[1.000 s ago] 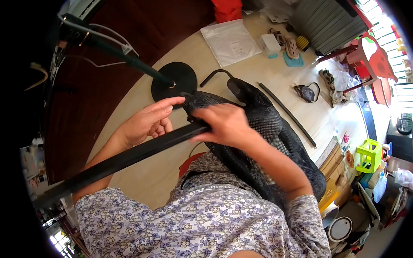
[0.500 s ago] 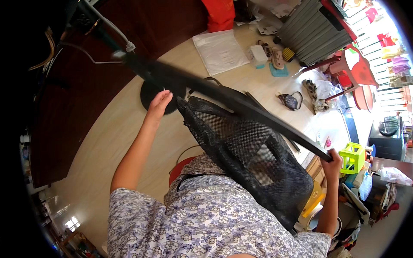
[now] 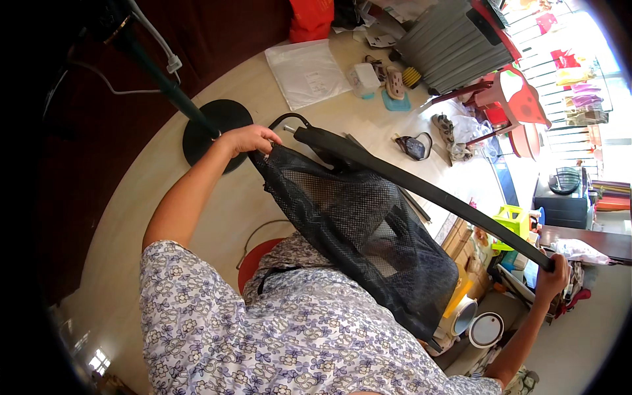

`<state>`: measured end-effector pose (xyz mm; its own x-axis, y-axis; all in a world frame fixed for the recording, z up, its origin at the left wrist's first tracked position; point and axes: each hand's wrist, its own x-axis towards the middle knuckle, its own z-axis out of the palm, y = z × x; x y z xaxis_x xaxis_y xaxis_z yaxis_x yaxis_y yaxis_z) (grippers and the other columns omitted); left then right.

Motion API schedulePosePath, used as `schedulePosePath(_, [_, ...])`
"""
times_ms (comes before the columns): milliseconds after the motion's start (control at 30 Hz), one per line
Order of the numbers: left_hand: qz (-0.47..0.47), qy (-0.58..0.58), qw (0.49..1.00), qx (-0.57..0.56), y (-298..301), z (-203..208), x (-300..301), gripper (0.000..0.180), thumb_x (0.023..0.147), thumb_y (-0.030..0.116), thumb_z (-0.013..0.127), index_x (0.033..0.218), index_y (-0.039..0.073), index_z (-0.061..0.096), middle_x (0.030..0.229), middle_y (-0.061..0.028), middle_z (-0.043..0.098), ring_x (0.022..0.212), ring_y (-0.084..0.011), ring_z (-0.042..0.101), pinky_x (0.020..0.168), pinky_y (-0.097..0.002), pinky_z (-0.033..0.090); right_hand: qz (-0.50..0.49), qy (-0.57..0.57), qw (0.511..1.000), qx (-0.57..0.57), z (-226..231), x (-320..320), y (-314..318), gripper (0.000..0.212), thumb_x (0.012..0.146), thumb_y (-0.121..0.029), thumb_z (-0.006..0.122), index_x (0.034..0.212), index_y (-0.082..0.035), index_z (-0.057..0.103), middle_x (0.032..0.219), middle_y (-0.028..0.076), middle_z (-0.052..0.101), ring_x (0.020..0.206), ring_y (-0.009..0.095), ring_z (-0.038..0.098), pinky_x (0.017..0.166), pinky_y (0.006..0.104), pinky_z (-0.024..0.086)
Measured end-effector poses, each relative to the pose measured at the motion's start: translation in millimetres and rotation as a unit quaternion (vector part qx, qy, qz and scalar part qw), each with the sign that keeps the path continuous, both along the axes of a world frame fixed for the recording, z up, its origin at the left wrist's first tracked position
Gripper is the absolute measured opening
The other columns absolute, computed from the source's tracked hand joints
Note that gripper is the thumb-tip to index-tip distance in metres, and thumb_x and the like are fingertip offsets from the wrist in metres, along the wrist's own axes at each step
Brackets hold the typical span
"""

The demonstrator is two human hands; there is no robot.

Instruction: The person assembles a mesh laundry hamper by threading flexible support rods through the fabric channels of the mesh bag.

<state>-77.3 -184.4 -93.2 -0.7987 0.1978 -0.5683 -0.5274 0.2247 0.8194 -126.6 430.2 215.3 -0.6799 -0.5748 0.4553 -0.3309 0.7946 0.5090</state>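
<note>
A long flat black bar slants across in front of me, a small metal pin at its far left end. Closed around the bar's near right end is my right hand. A sheet of black mesh fabric with solid dark edging hangs slack below the bar, over my lap. The fingers of my left hand are bent and closed on the mesh's upper left corner, just left of the pin; the fingertips are partly hidden.
A round black base with a green pole stands beyond my left hand. Farther off lie a white plastic sheet, sandals and a dark pouch. A red chair, green stool and buckets stand right.
The bar has shifted right and its far end now sits near the mesh corner. My right hand has moved right with it. My left hand has come onto the mesh corner.
</note>
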Motion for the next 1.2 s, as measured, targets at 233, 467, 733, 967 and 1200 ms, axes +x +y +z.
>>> schedulePosePath(233, [0.033,0.007,0.993,0.114,3.3,-21.2,-6.0,0.031,0.077,0.017,0.061,0.104,0.002,0.061,0.092,-0.0023,0.062,0.083,-0.0086,0.055,0.078,-0.0224,0.042,0.026,0.059,0.996,0.061,42.4,-7.4,-41.9,0.033,0.070,-0.024,0.074,0.066,-0.007,0.045,0.061,0.006,0.047,0.060,0.026,0.050,0.060,0.0338,0.040])
schedulePosePath(467, [-0.135,0.035,0.989,-0.051,12.2,-6.1,-16.4,0.020,0.073,0.010,0.060,0.089,-0.001,0.064,0.079,-0.0023,0.062,0.072,-0.0112,0.056,0.068,-0.0256,0.046,0.044,0.096,0.990,0.094,75.8,-17.9,-77.5,0.034,0.071,-0.025,0.073,0.067,-0.008,0.043,0.062,0.006,0.045,0.059,0.025,0.048,0.060,0.0330,0.040])
schedulePosePath(733, [-0.101,0.019,0.993,-0.058,25.9,-29.6,-30.4,0.013,0.071,0.003,0.056,0.080,0.005,0.063,0.065,-0.0032,0.059,0.055,-0.0145,0.056,0.053,-0.0283,0.047,0.055,0.107,0.982,0.148,125.7,-9.0,-99.9,0.031,0.071,-0.019,0.073,0.069,-0.007,0.045,0.063,0.006,0.045,0.059,0.024,0.046,0.057,0.0343,0.038])
schedulePosePath(967, [-0.172,0.057,0.972,-0.151,23.3,-12.2,-25.6,0.017,0.069,0.000,0.052,0.083,0.004,0.061,0.065,-0.0057,0.060,0.058,-0.0133,0.057,0.053,-0.0314,0.046,0.075,0.122,0.974,0.178,144.9,-8.9,-132.0,0.027,0.074,-0.018,0.070,0.071,-0.007,0.046,0.064,0.008,0.047,0.060,0.026,0.048,0.056,0.0364,0.039])
schedulePosePath(1200, [-0.127,0.103,0.981,-0.108,4.4,-21.4,-16.8,0.021,0.068,-0.004,0.051,0.086,0.003,0.061,0.065,-0.0037,0.059,0.056,-0.0128,0.057,0.053,-0.0304,0.048,0.161,0.151,0.946,0.238,179.6,-25.7,-179.0,0.025,0.071,-0.011,0.072,0.074,-0.006,0.048,0.067,0.008,0.048,0.062,0.024,0.050,0.059,0.0322,0.042])
